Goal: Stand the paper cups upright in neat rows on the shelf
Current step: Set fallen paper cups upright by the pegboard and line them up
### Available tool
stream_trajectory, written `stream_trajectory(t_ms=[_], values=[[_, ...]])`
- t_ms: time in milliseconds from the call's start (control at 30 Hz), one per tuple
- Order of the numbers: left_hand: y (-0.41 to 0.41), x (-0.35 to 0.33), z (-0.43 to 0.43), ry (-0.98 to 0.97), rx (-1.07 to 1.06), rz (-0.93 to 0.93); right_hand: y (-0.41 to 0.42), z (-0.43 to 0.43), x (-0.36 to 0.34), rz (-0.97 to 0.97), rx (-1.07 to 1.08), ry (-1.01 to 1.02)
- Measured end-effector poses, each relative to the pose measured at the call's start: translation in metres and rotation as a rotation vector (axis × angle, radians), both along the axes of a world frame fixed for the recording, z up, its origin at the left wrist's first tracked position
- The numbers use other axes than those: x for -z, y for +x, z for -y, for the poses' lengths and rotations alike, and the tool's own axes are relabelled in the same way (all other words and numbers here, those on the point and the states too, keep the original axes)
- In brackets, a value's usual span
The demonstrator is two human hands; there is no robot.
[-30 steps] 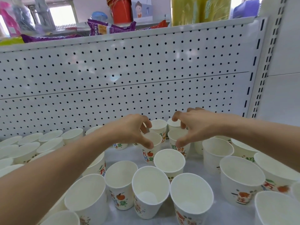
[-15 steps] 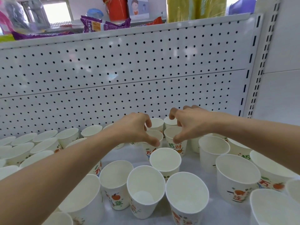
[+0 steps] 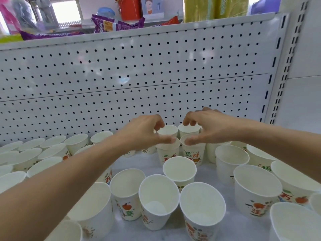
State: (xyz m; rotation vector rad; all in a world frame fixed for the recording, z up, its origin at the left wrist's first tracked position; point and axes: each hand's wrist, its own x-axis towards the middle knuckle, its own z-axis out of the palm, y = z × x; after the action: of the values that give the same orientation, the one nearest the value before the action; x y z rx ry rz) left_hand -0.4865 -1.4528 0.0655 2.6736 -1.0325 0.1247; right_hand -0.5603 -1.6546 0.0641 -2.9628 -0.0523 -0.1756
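Many white paper cups with orange-and-green prints stand upright on the white shelf [image 3: 152, 168]. My left hand [image 3: 144, 133] reaches to the middle back; its thumb presses the near rim of a paper cup [image 3: 167, 153] and its curled fingers reach over it to the cup behind [image 3: 169, 130]. My right hand [image 3: 210, 127] mirrors it, thumb on the near rim of the neighbouring cup [image 3: 193, 153], curled fingers over the rear cup [image 3: 189, 129]. Both held cups stand side by side, touching.
A white pegboard back panel [image 3: 139, 84] rises right behind the rear cups. Rows of cups [image 3: 34, 150] fill the left side, larger cups [image 3: 257, 188] crowd the right, and loose cups [image 3: 159, 202] stand in front. Snack bags [image 3: 114, 25] lie on the shelf above.
Both hands and the two cups under them have edged a little farther back toward the pegboard. My grip on the rims looks the same.
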Motion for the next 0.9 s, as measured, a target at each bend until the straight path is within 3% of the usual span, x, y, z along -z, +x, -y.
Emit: stream_trajectory(t_ms=[67,167,300,467,733,900], values=[[-0.01,-0.016,-0.022,-0.036,0.109,-0.156,-0.015,-0.009,-0.012,-0.028,-0.129,0.151],[-0.03,-0.035,-0.062,0.14,0.209,-0.307,-0.035,-0.029,-0.024,-0.196,-0.266,0.191],[-0.046,-0.031,-0.087,0.389,0.148,-0.265,-0.045,-0.054,-0.026,-0.351,-0.3,0.047],[-0.049,-0.017,-0.083,0.456,0.114,-0.219,-0.042,-0.073,-0.022,-0.354,-0.284,-0.088],[-0.024,-0.015,-0.095,0.283,0.05,-0.164,-0.045,-0.076,-0.015,-0.345,-0.234,-0.136],[0.004,-0.023,-0.107,0.101,-0.011,-0.212,-0.033,-0.072,-0.046,-0.218,-0.203,-0.019]])
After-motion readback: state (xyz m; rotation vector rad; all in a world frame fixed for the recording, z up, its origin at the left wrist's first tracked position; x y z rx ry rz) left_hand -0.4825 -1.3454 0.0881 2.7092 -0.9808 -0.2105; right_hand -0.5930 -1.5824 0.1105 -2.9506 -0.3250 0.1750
